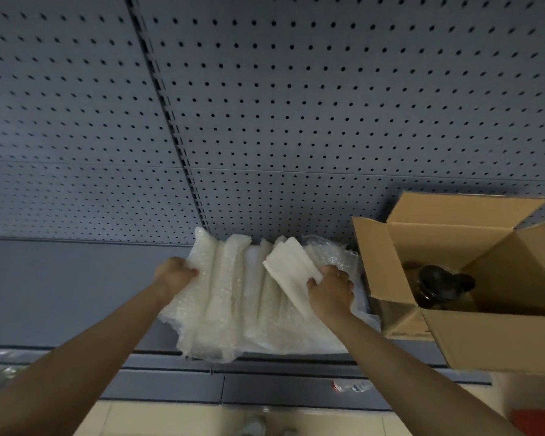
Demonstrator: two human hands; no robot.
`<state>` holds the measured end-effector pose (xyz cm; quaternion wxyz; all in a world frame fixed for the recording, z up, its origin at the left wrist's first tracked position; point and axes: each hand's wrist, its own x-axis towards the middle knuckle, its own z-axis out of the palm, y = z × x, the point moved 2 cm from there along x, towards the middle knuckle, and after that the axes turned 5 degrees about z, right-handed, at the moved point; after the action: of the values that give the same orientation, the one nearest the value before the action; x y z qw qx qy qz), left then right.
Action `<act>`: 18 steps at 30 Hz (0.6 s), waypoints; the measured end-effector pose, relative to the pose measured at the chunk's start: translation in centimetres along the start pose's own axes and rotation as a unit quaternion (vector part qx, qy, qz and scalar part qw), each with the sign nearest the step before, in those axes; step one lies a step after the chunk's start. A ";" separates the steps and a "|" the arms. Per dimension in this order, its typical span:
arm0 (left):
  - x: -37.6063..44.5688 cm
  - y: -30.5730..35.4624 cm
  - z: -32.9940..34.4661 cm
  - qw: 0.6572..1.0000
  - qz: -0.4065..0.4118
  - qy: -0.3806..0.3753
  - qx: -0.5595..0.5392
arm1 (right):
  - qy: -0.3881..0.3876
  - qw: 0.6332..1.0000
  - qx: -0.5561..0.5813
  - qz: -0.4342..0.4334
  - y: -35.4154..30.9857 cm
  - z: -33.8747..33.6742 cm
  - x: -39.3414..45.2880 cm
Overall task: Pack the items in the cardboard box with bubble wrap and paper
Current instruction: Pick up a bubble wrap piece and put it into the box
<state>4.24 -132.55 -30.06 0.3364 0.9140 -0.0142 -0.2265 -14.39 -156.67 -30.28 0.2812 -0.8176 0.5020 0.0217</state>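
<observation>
On the grey shelf (60, 278), in front of a pegboard wall (296, 105), one crumpled sheet of bubble wrap (233, 303) lies spread out, its near edge hanging over the shelf's front lip. At the sheet's left edge, the left hand (173, 273) is clenched on the bubble wrap, fingers curled into the plastic, so the sheet stretches away to the right of that grip. Toward the sheet's right side lies one folded piece of white paper (288, 269), resting on top of the bubble wrap and slanting from upper left to lower right. The right hand (329, 292) grasps the paper at its lower right end, thumb and fingers pinched around it, so most of the paper extends up and to the left of the grip. Whether that hand also catches the bubble wrap beneath cannot be told. Just beside the bubble wrap on the right stands one cardboard box (453, 278), its flaps open. Inside it sits one dark jar (438, 287), glassy with a black lid, low in the box's left part. Two bare forearms reach in from the bottom of the view, one to each hand.
</observation>
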 end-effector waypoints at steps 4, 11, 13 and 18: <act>-1.2 0.4 -4.1 0.999 0.027 0.042 0.007 | 0.012 1.000 0.012 -0.022 -1.9 -0.4 -0.3; -5.0 3.1 -10.4 0.991 0.115 0.065 -0.018 | -0.012 0.967 0.191 -0.167 -6.6 -1.1 -2.1; -6.0 4.1 -11.0 0.990 0.128 0.053 -0.036 | -0.134 0.939 0.269 -0.170 -8.3 -1.5 -3.4; -7.7 6.3 -10.6 0.979 0.162 -0.033 -0.115 | -0.368 0.873 0.319 -0.027 -10.5 -1.5 -5.6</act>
<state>2.59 -129.55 -15.89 0.4709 0.8467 -0.1473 -0.1992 -8.76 -149.29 -22.61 0.6914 -0.6298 0.3194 0.1523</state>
